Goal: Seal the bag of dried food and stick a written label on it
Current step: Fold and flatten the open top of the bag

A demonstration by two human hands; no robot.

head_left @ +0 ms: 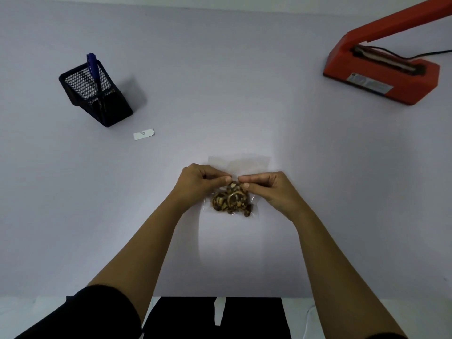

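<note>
Pretty much at the start, I'd say. Over on the left the blue pen [92,67] is parked in the black mesh holder [95,94], and the little white label [143,135] lies flat on the worktop [293,133] just beside it. There's a tiny mark on it, but I can't tell if that's writing.

In the middle, the left hand [200,178] and right hand [266,189] each have a pinching grip on the clear bag [254,162] just above the dried food [227,201]. The bag lies on the worktop with its mouth pointing away.

Far right, the orange heat sealer [381,74] has its arm up, well apart from the bag. So by the look of it nothing's sealed, written or stuck yet.
</note>
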